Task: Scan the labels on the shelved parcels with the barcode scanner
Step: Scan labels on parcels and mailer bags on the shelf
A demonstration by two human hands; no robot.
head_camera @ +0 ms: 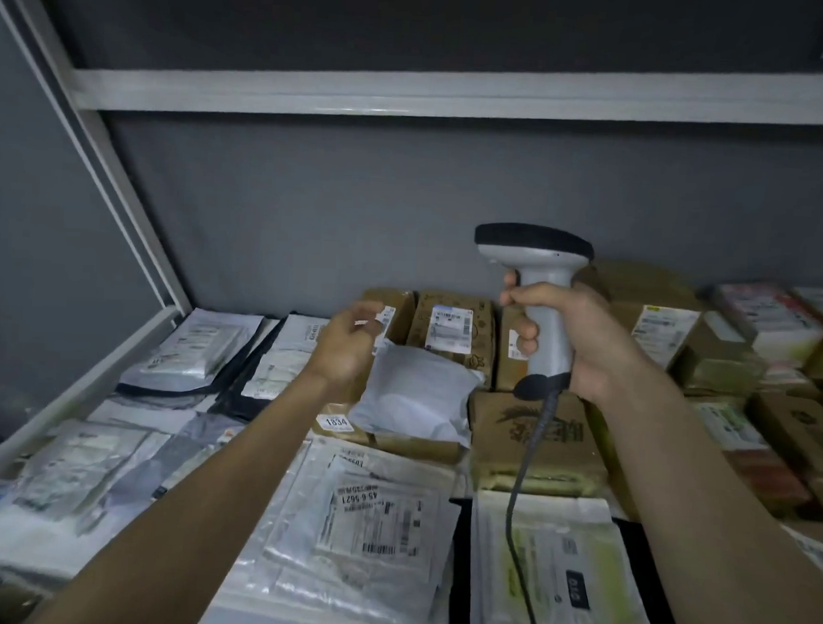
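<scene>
Grey shelving (pixel 287 101) carries parcels. Right hand (pixel 564 332) has its grip curled round the barcode scanner (pixel 540 294), held upright above a brown box (pixel 531 439). Left hand (pixel 347 342), fingers loosely curled, seems to pinch a white label (pixel 385 316); just right of it lies a grey mailer (pixel 420 392).

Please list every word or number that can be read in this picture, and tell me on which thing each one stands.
"1834": small white sticker on a brown parcel below the left hand.
"4S-6-5627", seen upside down, last digits unsure: label on the clear-bagged parcel at the front.
The labels on the brown boxes, beside the barcode scanner in the right hand, are too small and blurred to read.
</scene>
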